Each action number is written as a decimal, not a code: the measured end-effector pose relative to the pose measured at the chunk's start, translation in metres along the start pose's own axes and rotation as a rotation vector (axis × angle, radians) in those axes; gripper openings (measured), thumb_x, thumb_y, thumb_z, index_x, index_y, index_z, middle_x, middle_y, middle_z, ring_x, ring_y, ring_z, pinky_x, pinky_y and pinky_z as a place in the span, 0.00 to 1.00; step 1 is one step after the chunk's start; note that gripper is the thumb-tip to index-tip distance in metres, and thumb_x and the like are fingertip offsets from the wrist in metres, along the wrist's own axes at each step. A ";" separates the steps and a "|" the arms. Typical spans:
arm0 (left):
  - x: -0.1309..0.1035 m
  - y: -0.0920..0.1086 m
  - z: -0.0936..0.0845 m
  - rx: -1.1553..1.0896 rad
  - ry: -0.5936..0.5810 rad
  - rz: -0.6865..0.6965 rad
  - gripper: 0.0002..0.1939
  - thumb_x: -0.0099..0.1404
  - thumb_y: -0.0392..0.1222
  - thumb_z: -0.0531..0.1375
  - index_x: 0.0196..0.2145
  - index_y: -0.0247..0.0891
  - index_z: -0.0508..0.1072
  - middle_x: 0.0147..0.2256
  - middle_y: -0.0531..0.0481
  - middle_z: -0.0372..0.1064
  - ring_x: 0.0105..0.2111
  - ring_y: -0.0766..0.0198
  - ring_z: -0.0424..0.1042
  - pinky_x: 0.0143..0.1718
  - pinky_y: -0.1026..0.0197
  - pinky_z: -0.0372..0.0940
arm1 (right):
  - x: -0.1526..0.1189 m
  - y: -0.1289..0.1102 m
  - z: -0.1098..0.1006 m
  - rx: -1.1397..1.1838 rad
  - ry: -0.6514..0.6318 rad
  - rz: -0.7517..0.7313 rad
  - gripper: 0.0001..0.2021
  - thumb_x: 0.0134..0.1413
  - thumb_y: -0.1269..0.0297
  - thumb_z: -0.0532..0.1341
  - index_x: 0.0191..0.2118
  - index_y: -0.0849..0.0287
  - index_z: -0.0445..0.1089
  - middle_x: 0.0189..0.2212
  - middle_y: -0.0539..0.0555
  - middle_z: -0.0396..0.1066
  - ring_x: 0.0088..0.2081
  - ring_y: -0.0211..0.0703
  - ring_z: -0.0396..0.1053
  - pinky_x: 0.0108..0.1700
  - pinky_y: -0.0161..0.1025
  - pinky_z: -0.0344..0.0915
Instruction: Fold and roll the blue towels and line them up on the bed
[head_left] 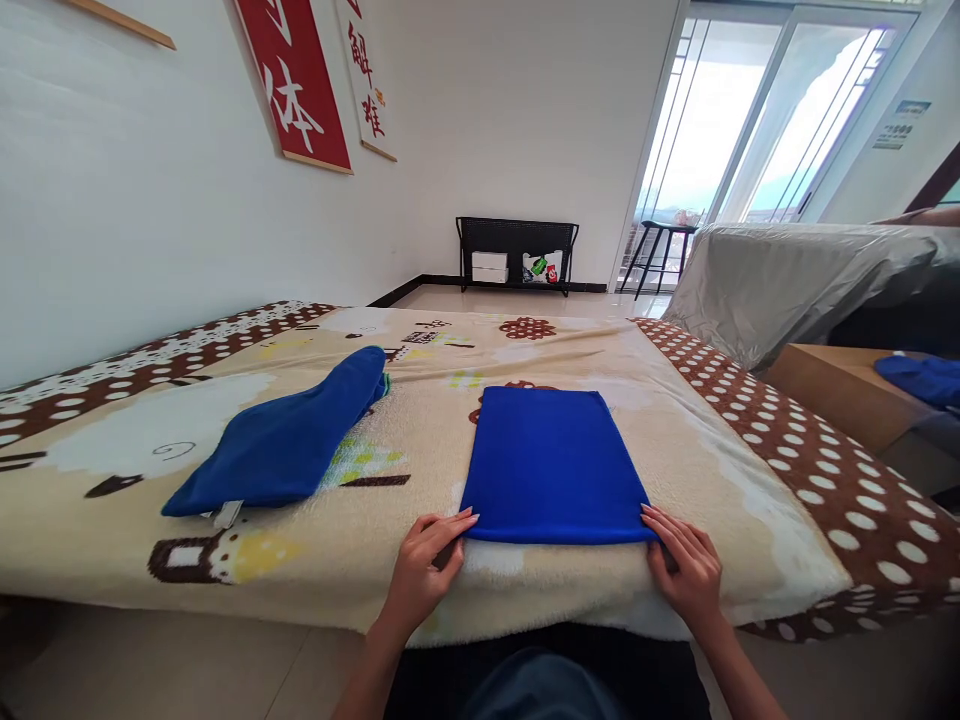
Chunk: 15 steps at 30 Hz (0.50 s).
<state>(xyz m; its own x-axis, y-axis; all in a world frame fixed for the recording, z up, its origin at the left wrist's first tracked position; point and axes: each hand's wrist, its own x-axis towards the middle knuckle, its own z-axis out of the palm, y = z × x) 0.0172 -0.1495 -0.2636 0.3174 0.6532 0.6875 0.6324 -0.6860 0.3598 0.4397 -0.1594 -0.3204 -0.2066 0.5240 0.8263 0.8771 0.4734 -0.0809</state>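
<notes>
A bright blue folded cloth (553,465) lies flat on the patterned blanket (720,520) right in front of me. Its near edge looks like a rounded fold. At the near left corner, my left hand (433,553) pinches the cloth, fingers on top and thumb below. My right hand (686,565) grips the near right corner in the same way. Off to the left rests a darker blue fabric piece (281,435), loosely bundled, with a white tag (228,514) at its near edge. Neither hand touches that piece.
A cardboard box (832,385) with blue fabric (926,378) on it stands at the right, before furniture under a grey plastic cover (780,280). Farther back are a black rack (517,235) and a dark stool (667,229) by the glass door. A wall borders the left side.
</notes>
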 end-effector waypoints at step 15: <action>-0.002 -0.002 0.001 -0.005 0.001 0.020 0.23 0.67 0.28 0.55 0.55 0.48 0.71 0.50 0.51 0.77 0.50 0.61 0.76 0.48 0.56 0.67 | -0.003 -0.001 0.002 -0.017 0.014 0.036 0.23 0.57 0.70 0.58 0.57 0.50 0.69 0.54 0.52 0.73 0.53 0.48 0.73 0.54 0.47 0.64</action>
<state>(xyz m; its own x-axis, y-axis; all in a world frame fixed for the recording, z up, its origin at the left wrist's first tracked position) 0.0162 -0.1489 -0.2668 0.3293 0.6395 0.6947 0.6223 -0.7003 0.3496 0.4384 -0.1603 -0.3238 -0.1682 0.5304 0.8309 0.8910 0.4423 -0.1020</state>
